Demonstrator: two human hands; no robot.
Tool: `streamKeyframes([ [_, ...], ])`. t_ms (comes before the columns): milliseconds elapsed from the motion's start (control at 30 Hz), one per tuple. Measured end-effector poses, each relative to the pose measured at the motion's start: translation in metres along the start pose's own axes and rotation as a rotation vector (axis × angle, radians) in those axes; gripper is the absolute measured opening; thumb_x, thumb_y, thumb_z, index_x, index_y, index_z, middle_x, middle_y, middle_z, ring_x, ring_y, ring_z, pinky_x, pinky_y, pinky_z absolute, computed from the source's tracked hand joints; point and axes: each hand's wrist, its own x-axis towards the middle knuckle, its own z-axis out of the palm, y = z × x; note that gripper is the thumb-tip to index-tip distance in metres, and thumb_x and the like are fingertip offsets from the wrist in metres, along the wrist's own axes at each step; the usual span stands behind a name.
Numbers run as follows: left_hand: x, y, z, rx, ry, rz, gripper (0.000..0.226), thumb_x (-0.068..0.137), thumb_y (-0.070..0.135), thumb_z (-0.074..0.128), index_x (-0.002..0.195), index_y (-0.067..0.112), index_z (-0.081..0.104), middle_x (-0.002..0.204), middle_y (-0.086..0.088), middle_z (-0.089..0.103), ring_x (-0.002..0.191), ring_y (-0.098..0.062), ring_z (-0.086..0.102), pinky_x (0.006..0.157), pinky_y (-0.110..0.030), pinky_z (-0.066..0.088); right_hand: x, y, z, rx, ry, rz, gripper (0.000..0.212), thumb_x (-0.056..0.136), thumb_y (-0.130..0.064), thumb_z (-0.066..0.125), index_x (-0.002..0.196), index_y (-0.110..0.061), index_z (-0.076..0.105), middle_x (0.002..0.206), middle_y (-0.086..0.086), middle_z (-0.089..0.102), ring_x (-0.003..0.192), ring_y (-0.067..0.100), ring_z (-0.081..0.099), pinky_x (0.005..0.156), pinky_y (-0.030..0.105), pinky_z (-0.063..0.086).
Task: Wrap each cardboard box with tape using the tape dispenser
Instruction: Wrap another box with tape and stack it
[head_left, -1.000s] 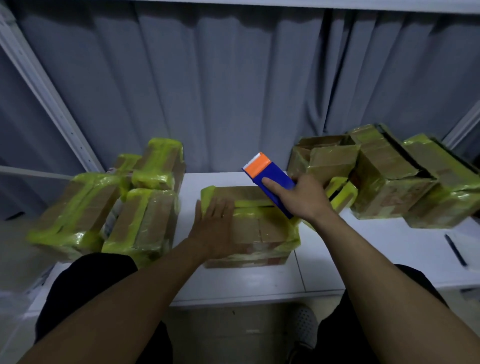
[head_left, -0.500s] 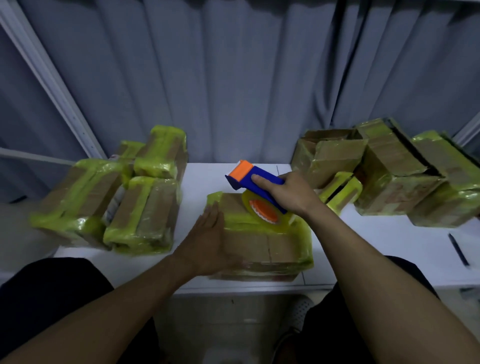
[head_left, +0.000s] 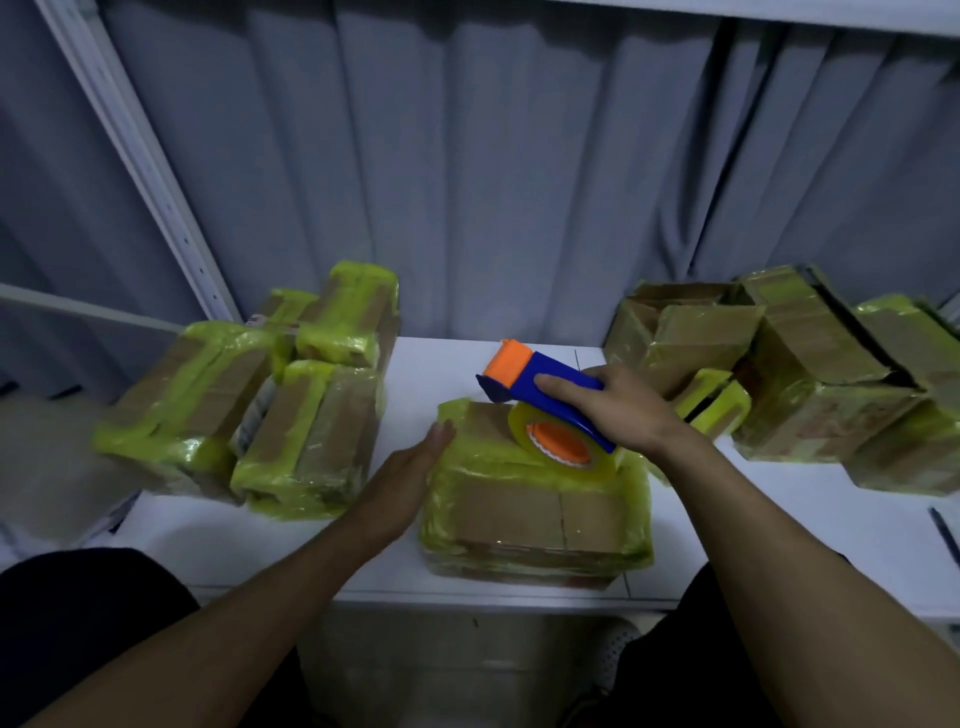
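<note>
A cardboard box (head_left: 535, 512) banded with yellow-green tape lies on the white table (head_left: 270, 545) in front of me. My right hand (head_left: 618, 410) grips the blue and orange tape dispenser (head_left: 540, 395), whose yellowish tape roll (head_left: 558, 444) rests on the box's top near its far edge. My left hand (head_left: 410, 475) lies flat with fingers together against the box's left side, holding nothing.
Several taped boxes (head_left: 249, 410) are piled at the left of the table. Another heap of boxes (head_left: 810, 374), some partly open, fills the right. A dark pen (head_left: 943, 532) lies near the right edge. Grey curtain hangs behind; a white shelf post (head_left: 140, 161) slants at left.
The dispenser has tipped down from raised above the box until its roll sits on the box top. My left hand slid off the top to the box's left side.
</note>
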Motion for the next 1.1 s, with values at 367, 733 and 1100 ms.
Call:
streamKeyframes([
  [367, -0.005, 0.043, -0.006, -0.421, 0.222, 0.037, 0.027, 0.090, 0.037, 0.069, 0.101, 0.013, 0.074, 0.092, -0.007, 0.076, 0.071, -0.016, 0.067, 0.065, -0.025, 0.054, -0.020, -0.004, 0.016, 0.109, -0.178, -0.149, 0.054, 0.082, -0.067, 0.065, 0.066, -0.016, 0.063, 0.058, -0.002, 0.064, 0.053, 0.009, 0.060, 0.057, 0.023, 0.041],
  [733, -0.002, 0.038, -0.006, -0.586, 0.077, -0.124, 0.016, 0.089, 0.011, 0.071, 0.105, 0.007, 0.073, 0.094, -0.003, 0.075, 0.088, -0.011, 0.069, 0.079, -0.025, 0.056, -0.018, 0.008, 0.011, 0.195, -0.269, -0.210, 0.041, 0.091, -0.051, 0.063, 0.073, -0.014, 0.065, 0.059, -0.005, 0.064, 0.054, 0.010, 0.060, 0.056, 0.016, 0.042],
  [1100, -0.003, 0.039, -0.014, -0.496, 0.165, -0.005, 0.010, 0.084, 0.002, 0.074, 0.093, 0.007, 0.073, 0.093, -0.013, 0.076, 0.085, -0.020, 0.072, 0.072, -0.026, 0.059, -0.023, -0.004, 0.015, 0.076, -0.170, -0.223, 0.059, 0.084, -0.064, 0.065, 0.077, -0.006, 0.070, 0.064, 0.004, 0.068, 0.057, 0.012, 0.063, 0.057, 0.021, 0.043],
])
